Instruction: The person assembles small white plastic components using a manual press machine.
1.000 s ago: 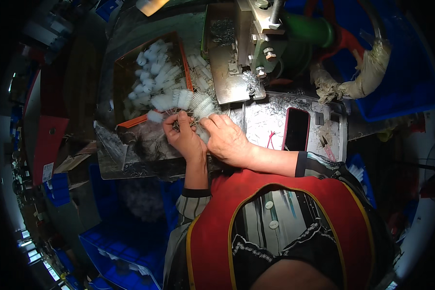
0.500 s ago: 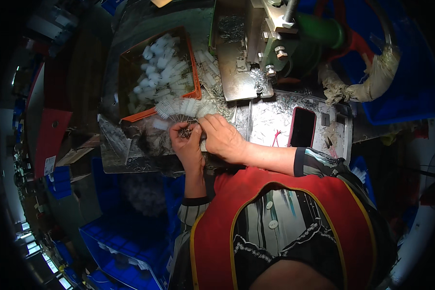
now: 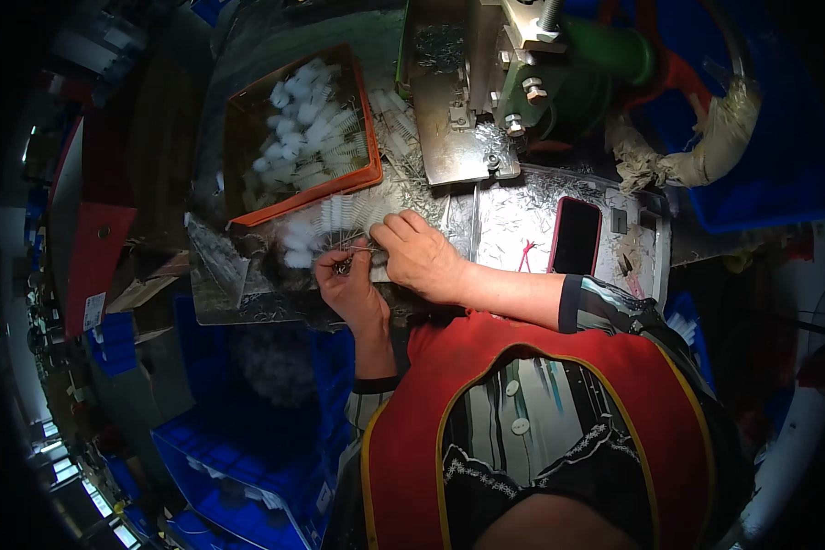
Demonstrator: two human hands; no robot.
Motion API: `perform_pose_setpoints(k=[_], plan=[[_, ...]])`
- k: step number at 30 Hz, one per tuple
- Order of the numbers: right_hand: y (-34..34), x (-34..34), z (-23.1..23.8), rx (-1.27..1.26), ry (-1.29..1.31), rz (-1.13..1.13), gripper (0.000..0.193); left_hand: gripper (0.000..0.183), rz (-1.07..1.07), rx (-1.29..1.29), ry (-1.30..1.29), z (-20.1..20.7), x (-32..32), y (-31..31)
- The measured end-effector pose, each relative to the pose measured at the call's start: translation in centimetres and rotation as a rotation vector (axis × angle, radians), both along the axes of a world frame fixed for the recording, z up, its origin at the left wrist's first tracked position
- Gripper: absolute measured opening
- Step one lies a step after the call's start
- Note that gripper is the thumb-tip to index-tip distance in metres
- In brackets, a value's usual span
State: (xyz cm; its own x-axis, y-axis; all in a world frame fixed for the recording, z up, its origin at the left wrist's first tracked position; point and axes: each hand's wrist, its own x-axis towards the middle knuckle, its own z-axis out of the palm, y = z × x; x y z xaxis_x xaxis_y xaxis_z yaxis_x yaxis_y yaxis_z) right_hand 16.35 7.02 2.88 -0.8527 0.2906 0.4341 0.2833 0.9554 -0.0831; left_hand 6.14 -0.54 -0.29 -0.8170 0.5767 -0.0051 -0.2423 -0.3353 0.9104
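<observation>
At the table's near edge my left hand [image 3: 356,298] has its fingertips pinched on a small bunch of thin metal wires [image 3: 342,266]. Right beside it is my right hand [image 3: 422,261], fingers bent and closed at the tips; what they hold is hidden. Just beyond both hands lie white ribbed pieces with thin metal pins [image 3: 344,213], blurred at their left side. An orange-rimmed bin [image 3: 373,137] behind them holds many more white pieces [image 3: 304,115], some rounded and some comb-like.
A metal press with bolts [image 3: 522,92] stands at the back, its steel plate [image 3: 454,165] reaching toward me. To the right a light tray [image 3: 500,215] carries scattered metal bits, a red-cased phone [image 3: 577,238] and a small red tie [image 3: 527,255]. Blue crates [image 3: 234,449] stand low at left.
Both hands have shifted slightly left, and the left one slightly nearer me. The fan of white pieces over the fingers has spread and moved left along the table.
</observation>
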Motion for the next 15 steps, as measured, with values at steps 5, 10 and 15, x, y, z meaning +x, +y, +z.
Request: perform_pose_setpoints(k=[5,10,15], plan=[[0.1,-0.7,-0.6,0.005,0.012,0.123,0.01,0.022,-0.027,0.028,-0.174,-0.1,-1.1,-0.6],[0.7,-0.8,-2.1,-0.077,0.001,0.226,0.01,0.022,0.048,0.018,-0.231,0.2,-2.7,-0.8],[0.7,0.2,-1.8,-0.099,-0.047,0.223,0.011,0.023,0.042,-0.001,-0.203,0.8,-4.2,-2.1]])
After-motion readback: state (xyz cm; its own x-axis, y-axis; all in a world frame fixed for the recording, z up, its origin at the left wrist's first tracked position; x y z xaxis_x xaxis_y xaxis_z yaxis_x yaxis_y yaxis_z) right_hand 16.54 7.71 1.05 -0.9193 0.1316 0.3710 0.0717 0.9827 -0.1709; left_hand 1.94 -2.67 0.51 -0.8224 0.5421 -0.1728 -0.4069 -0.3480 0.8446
